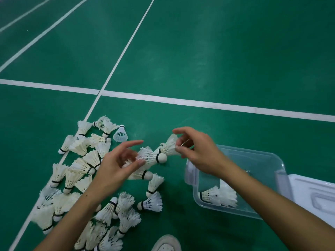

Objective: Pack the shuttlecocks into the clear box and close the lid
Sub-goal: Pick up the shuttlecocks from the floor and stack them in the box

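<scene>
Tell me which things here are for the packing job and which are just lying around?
For the job: shuttlecocks in a pile, clear box, white lid, left hand and right hand, each holding a shuttlecock.
Just there: white shoe, court lines.

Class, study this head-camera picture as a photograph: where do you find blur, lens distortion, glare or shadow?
Head view: the left hand and the shuttlecock it holds are smeared by motion, as are the right hand's fingertips; the white court lines run slanted, slightly bowed by the wide lens; soft sheen lies on the green floor; the clear box looks hazy; shadows are faint.
</scene>
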A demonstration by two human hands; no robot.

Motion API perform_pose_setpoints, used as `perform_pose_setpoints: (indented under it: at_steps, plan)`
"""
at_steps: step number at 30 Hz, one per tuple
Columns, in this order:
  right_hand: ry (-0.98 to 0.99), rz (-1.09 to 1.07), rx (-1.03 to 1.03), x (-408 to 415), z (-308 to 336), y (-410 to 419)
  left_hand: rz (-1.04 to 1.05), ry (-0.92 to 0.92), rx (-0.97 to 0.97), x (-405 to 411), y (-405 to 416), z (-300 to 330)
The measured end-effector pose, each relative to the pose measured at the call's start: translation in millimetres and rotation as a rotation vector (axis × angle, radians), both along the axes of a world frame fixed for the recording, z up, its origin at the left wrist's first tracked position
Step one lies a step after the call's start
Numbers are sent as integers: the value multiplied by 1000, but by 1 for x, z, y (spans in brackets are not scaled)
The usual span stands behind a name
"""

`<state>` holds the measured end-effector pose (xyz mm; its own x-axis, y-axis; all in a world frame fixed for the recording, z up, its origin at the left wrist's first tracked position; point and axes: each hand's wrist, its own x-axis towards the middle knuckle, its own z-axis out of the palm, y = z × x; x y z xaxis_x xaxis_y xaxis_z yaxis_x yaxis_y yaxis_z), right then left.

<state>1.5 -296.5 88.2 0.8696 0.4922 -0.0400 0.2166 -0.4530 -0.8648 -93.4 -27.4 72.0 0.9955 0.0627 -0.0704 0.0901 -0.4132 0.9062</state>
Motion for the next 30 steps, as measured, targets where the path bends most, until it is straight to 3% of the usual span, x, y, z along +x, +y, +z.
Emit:
perform_pose_setpoints:
  at_steps: [7,12,21,30]
  plan:
    - [205,-330,242,-24,24,-116,-108,-58,-131,20,-76,36]
    - [321,-509,206,-49,-12,-174,-162,-60,-144,20,-113,48]
    - [475,-461,-18,-37,-103,-143,-147,-62,-70,29,-140,38]
    - [536,-433,-105,-29,-132,-128,-102,-30,-51,32,-136,35]
